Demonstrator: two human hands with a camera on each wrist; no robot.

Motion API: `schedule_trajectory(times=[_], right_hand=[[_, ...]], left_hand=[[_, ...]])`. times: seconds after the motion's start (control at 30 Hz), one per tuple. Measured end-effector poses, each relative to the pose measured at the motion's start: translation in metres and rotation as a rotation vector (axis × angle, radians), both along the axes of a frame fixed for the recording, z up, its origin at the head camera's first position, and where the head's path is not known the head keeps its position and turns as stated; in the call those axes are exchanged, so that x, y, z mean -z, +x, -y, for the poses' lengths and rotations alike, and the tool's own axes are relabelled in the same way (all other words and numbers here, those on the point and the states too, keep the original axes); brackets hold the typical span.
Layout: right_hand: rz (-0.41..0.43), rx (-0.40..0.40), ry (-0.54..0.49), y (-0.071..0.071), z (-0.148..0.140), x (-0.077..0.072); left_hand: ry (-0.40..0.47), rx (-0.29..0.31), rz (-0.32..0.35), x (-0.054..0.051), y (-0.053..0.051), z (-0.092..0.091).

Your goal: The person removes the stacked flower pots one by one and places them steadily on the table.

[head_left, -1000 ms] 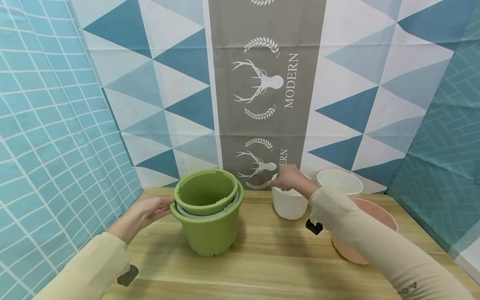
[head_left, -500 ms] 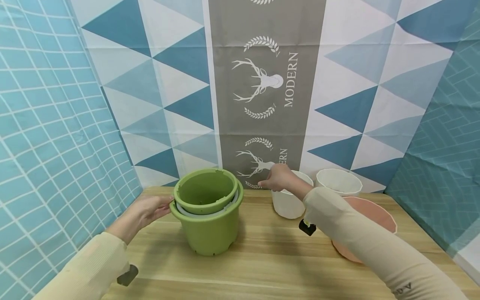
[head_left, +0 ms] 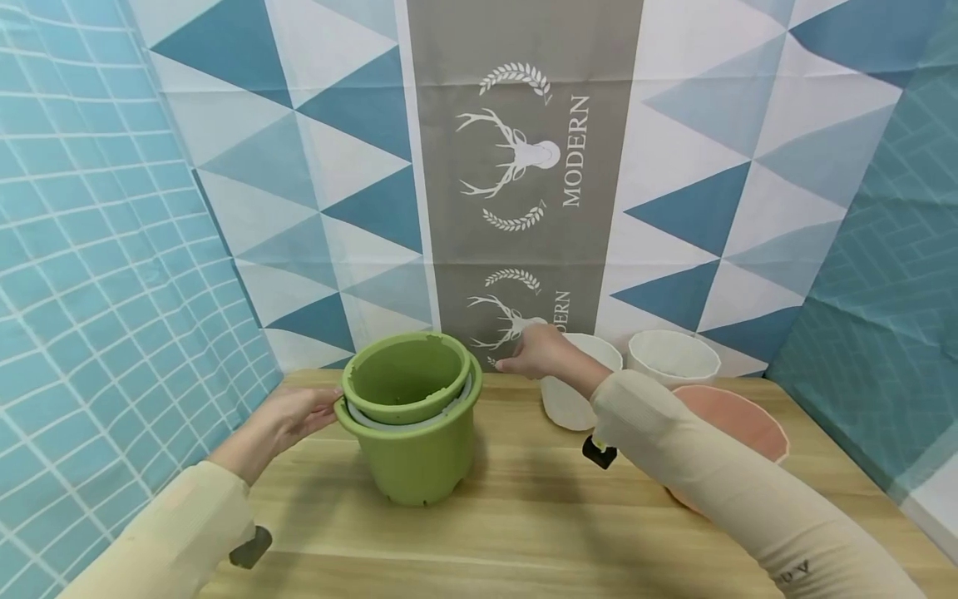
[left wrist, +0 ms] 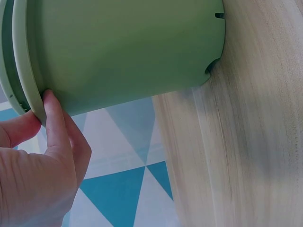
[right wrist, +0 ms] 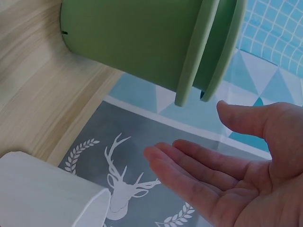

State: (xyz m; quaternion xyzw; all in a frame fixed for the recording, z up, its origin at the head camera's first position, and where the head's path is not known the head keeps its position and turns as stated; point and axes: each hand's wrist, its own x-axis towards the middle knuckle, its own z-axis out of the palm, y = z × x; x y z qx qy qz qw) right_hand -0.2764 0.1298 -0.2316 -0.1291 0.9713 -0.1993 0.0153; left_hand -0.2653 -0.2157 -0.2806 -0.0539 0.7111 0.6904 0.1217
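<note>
Your left hand point(head_left: 292, 414) pinches a round green plastic pot point(head_left: 421, 470)
Steady its rim point(left wrist: 22, 52); your right hand point(head_left: 540, 353) hovers empty, fingers extended.

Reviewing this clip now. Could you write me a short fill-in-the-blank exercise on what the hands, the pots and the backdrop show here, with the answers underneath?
1. The hand pinching the large green pot is the ____ one.
2. The other hand, fingers extended, holds ____.
3. Besides the pink pot, the number of white pots in view is ____.
4. The word printed beside each deer head on the grey panel is ____.

Missing words: left; nothing; two; MODERN.
</note>
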Motion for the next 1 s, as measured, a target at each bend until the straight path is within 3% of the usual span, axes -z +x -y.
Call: schedule_trajectory(times=[0.37,1.0], right_hand=[[-0.027,-0.020,0.008,0.001,0.014,-0.002],[0.033,0.006,0.026,0.000,0.036,-0.006]], left_hand=[[0.018,0.006,0.000,0.000,-0.001,0.003],[0.054,0.017,0.009,0.000,-0.001,0.003]])
